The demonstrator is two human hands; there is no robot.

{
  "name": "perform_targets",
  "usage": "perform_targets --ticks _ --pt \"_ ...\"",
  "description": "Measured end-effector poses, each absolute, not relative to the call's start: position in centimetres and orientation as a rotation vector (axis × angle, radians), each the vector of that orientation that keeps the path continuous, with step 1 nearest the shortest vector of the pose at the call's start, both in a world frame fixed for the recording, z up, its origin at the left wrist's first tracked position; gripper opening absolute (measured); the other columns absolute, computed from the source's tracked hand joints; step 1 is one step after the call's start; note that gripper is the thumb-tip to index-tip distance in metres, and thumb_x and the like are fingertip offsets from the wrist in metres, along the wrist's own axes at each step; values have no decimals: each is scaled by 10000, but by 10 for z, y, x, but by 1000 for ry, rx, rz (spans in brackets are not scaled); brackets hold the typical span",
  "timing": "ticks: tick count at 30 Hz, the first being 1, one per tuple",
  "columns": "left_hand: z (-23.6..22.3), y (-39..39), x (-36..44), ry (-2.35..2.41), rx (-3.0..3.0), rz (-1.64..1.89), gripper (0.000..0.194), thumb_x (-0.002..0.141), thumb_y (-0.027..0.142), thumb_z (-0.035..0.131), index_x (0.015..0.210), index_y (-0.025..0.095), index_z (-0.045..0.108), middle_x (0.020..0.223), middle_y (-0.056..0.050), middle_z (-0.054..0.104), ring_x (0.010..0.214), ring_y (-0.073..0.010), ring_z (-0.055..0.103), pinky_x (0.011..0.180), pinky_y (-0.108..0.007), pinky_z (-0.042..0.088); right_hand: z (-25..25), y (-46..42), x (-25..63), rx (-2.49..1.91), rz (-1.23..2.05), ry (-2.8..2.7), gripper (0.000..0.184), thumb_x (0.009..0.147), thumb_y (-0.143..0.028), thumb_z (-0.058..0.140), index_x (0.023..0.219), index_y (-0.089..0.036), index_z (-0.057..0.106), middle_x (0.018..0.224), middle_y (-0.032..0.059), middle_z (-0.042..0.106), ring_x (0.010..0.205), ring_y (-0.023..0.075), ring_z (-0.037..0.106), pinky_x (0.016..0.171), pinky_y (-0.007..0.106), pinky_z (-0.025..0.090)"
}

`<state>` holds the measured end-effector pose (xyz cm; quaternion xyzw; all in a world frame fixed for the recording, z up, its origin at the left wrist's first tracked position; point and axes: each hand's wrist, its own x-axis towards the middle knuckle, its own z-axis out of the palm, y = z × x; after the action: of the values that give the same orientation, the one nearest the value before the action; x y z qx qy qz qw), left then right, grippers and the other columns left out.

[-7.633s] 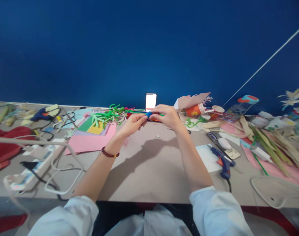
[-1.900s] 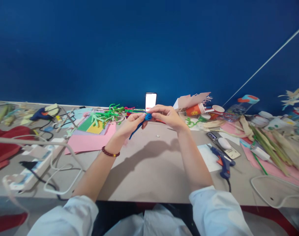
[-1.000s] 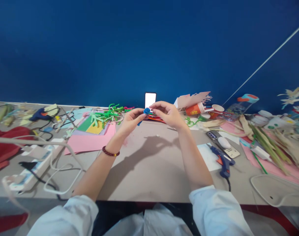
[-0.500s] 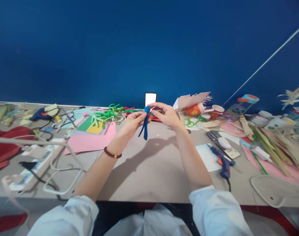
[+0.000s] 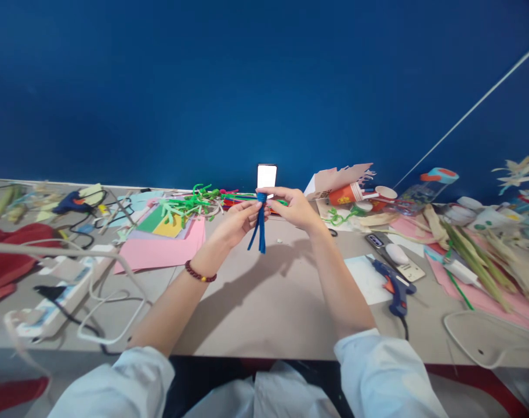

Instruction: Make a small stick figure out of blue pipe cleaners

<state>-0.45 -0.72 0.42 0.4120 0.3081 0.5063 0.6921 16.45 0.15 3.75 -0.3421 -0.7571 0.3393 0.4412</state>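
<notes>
Bundle of thin blue strands (image 5: 261, 229) with wound top (image 5: 261, 198), probably light, soft and best taken there, is pinched around this top by fingers of left hand (image 5: 236, 225) and right hand (image 5: 294, 206), above grey surface (image 5: 264, 319), toward its far edge.

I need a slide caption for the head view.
Left hand and right hand hold a blue, tassel-shaped bundle above a cluttered grey table.

blue glue gun (image 5: 395, 283), pink paper (image 5: 160, 254), white power strip (image 5: 78, 283), lit phone (image 5: 267, 176) upright
</notes>
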Motion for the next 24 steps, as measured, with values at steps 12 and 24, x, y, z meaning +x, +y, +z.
perform_targets --ticks 12,24 --pt "7 -10 2 693 851 1159 144 734 247 695 817 131 677 732 -56 695 689 -142 666 712 -273 540 26 13 162 -834 887 -1763 315 760 -312 635 1050 -208 700 1033 53 709 885 182 668 827 329 533" --pt "4 -11 12 812 665 1369 90 738 209 697 729 138 642 561 23 605 506 -60 567 663 -236 548 16 15 146 -835 721 -1713 266 772 -352 628 966 -207 739 987 48 731 880 200 685 853 342 540"
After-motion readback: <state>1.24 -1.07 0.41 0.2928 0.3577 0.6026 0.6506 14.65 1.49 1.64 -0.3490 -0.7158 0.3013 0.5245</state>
